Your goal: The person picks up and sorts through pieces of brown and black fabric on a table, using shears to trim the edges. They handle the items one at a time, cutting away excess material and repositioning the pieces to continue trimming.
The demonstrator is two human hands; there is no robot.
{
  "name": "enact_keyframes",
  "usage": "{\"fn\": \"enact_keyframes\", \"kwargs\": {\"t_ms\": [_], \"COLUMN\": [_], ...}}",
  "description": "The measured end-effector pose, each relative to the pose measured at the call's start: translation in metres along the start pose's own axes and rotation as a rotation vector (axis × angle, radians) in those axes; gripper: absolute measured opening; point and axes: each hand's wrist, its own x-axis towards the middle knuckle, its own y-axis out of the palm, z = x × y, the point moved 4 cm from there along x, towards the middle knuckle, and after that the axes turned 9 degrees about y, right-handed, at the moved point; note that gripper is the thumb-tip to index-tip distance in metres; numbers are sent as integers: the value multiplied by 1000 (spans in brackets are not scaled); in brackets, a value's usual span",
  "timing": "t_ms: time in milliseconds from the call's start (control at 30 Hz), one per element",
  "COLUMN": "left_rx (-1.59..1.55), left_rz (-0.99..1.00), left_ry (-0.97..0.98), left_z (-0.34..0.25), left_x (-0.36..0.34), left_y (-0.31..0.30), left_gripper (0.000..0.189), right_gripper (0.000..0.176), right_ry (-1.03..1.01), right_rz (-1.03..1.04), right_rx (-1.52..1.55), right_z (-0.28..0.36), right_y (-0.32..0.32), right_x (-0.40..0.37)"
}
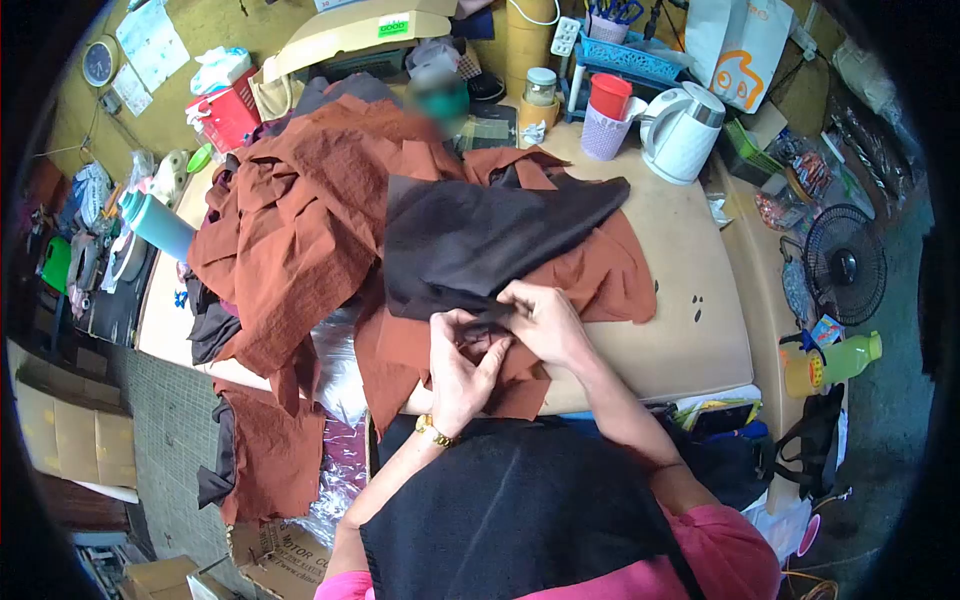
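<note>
A piece of black cloth (490, 235) lies spread over rust-brown cloth on the table in front of me. Its near edge is gathered between my two hands. My left hand (464, 368), with a gold watch (432, 431) on the wrist, has thumb and fingers closed on the dark edge. Close beside it on the right, my right hand (545, 318) pinches the same edge, fingertips bent inward. Exactly what lies between the fingertips is partly hidden. Rust-brown cloth (590, 280) shows beneath and around both hands.
A large heap of rust-brown cloth (290, 190) covers the table's left side, some hanging over the front edge. A white kettle (684, 130) and a lilac cup (603, 137) stand at the back right. A teal bottle (158, 226) stands left; a black fan (845, 265) is far right.
</note>
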Motion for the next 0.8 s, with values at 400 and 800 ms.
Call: {"fn": "enact_keyframes", "kwargs": {"t_ms": [400,800], "left_rx": [-91,438], "left_rz": [82,279], "left_ry": [120,263], "left_z": [21,3], "left_x": [2,18], "left_y": [-6,5], "left_gripper": [21,30], "right_gripper": [20,20], "right_ry": [188,119], "right_rz": [-38,-171], "right_rx": [622,610], "right_z": [-24,-28], "right_y": [-17,-13], "right_x": [11,5]}}
